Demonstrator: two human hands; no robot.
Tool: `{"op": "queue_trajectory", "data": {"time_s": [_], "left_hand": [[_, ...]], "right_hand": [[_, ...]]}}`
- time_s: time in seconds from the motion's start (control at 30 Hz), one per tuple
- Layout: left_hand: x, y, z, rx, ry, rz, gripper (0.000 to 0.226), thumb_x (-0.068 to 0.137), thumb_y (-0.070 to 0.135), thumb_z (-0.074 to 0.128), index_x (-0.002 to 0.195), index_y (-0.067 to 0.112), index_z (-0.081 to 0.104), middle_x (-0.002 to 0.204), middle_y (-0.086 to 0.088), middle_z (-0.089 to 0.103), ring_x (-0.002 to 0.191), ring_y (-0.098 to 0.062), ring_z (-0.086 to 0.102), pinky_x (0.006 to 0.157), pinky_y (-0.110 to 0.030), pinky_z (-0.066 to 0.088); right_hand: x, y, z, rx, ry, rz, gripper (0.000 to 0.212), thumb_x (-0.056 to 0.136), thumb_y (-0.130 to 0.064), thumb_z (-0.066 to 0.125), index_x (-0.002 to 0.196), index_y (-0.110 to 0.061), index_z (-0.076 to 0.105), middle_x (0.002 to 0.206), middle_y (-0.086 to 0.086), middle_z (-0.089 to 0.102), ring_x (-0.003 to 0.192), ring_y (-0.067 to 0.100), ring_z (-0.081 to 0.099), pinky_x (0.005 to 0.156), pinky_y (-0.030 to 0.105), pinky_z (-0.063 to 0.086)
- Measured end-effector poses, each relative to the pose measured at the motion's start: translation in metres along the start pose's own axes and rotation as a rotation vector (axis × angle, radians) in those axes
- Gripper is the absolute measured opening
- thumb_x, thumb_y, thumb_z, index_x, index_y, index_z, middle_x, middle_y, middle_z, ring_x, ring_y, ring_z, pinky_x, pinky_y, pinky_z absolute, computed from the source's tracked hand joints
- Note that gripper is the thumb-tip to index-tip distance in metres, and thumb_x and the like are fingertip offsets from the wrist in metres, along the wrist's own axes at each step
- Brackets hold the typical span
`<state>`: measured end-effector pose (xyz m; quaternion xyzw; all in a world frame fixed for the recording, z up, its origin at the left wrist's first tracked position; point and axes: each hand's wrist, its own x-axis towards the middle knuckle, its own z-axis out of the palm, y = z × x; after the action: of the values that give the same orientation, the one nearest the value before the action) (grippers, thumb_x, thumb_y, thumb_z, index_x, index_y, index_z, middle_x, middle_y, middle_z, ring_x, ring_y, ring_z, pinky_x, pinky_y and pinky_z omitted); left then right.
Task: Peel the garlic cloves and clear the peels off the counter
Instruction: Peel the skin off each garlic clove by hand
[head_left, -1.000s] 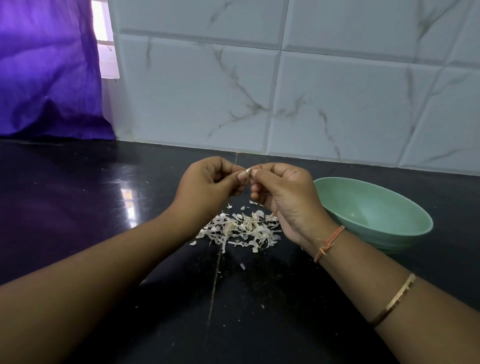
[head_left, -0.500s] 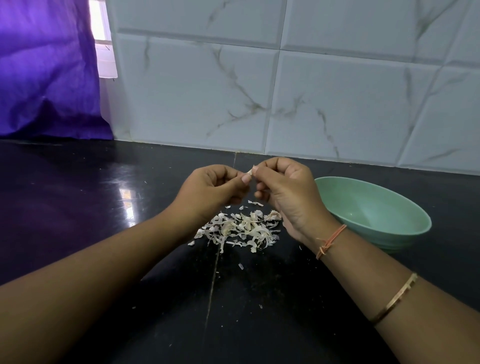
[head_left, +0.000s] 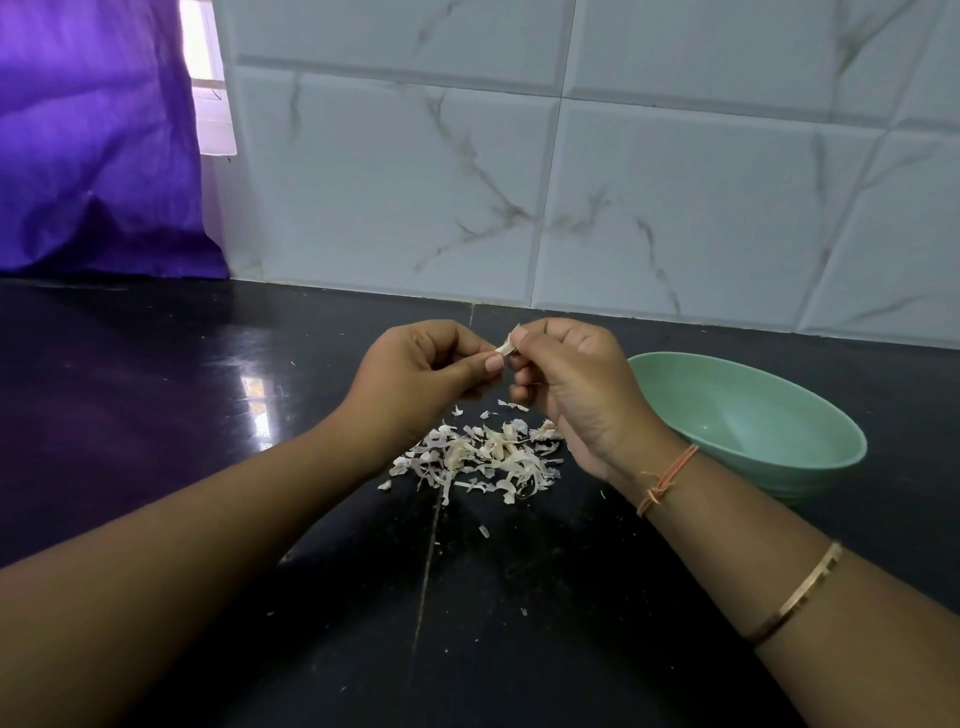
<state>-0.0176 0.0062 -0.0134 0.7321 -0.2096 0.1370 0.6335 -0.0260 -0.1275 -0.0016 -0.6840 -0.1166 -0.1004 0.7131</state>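
Pinching pale clove (head_left: 504, 346) with curled left hand (head_left: 415, 379) and right hand (head_left: 576, 384) over papery peels (head_left: 483, 457); smooth green bowl (head_left: 753, 415) beside.

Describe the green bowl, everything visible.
The bowl is pale mint green, smooth and matte, seemingly plastic, with a wide rim and sloping walls. It stands upright on the black counter, right of the peel pile, behind the right hand. Its visible interior holds nothing; only the counter touches it.

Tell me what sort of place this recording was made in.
Most likely a home kitchen: a polished black counter, marble-look wall tiles behind it, and a green bowl beside a pile of garlic peels.
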Motion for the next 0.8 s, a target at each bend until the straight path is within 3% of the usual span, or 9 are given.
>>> {"op": "queue_trajectory", "data": {"time_s": [0.07, 0.2, 0.33, 0.5, 0.67, 0.8], "left_hand": [[0.0, 0.0005, 0.0005, -0.003, 0.004, 0.019, 0.011, 0.079, 0.005, 0.066, 0.072, 0.013, 0.064, 0.07, -0.008, 0.065, 0.068, -0.018, 0.058, 0.071, -0.032, 0.053], [-0.0003, 0.0002, -0.0001, -0.028, -0.019, 0.04, 0.014, 0.079, 0.002, 0.065, 0.072, 0.014, 0.064, 0.072, -0.008, 0.065, 0.065, -0.011, 0.057, 0.066, -0.022, 0.052], [0.001, -0.0008, -0.0004, -0.063, -0.007, 0.034, 0.013, 0.079, 0.001, 0.065, 0.073, 0.013, 0.065, 0.063, 0.003, 0.065, 0.058, -0.002, 0.058, 0.062, -0.015, 0.052], [0.0014, -0.0008, 0.0, -0.088, -0.005, 0.027, 0.011, 0.084, 0.003, 0.06, 0.076, 0.008, 0.066, 0.057, 0.006, 0.065, 0.055, -0.002, 0.058, 0.057, -0.014, 0.05], [0.0024, -0.0008, 0.0, -0.091, 0.01, -0.004, 0.016, 0.088, 0.007, 0.056, 0.075, 0.009, 0.066, 0.057, 0.006, 0.066, 0.054, -0.002, 0.058, 0.057, -0.014, 0.05], [0.0026, -0.0019, 0.0004, -0.078, 0.015, -0.018, 0.018, 0.088, 0.008, 0.056, 0.073, 0.009, 0.065, 0.056, 0.006, 0.066, 0.053, -0.001, 0.058, 0.057, -0.014, 0.051]], "right_hand": [[0.0003, -0.0016, 0.0003, 0.084, -0.009, 0.058, 0.027, 0.093, -0.005, 0.05, 0.067, -0.008, 0.057, 0.056, -0.001, 0.048, 0.048, 0.005, 0.042, 0.047, 0.018, 0.04], [-0.0001, -0.0032, -0.0003, 0.236, -0.051, 0.168, 0.025, 0.093, -0.006, 0.05, 0.069, -0.007, 0.054, 0.055, 0.0, 0.045, 0.048, 0.006, 0.04, 0.044, 0.017, 0.04], [-0.0008, -0.004, -0.0016, 0.256, -0.037, 0.199, 0.023, 0.094, -0.008, 0.05, 0.072, -0.006, 0.056, 0.058, 0.002, 0.047, 0.049, 0.007, 0.041, 0.044, 0.018, 0.042], [-0.0002, -0.0023, -0.0029, 0.178, 0.016, 0.157, 0.023, 0.092, -0.016, 0.056, 0.07, -0.008, 0.056, 0.057, 0.0, 0.05, 0.047, 0.006, 0.046, 0.047, 0.018, 0.044], [0.0005, 0.0028, -0.0048, 0.072, 0.066, 0.065, 0.014, 0.084, 0.002, 0.061, 0.08, -0.011, 0.058, 0.074, 0.003, 0.059, 0.066, 0.012, 0.057, 0.062, 0.025, 0.05], [0.0002, 0.003, -0.0041, 0.041, 0.055, 0.06, 0.01, 0.09, -0.013, 0.059, 0.08, -0.012, 0.061, 0.068, 0.0, 0.063, 0.064, 0.01, 0.059, 0.062, 0.024, 0.05]]}}
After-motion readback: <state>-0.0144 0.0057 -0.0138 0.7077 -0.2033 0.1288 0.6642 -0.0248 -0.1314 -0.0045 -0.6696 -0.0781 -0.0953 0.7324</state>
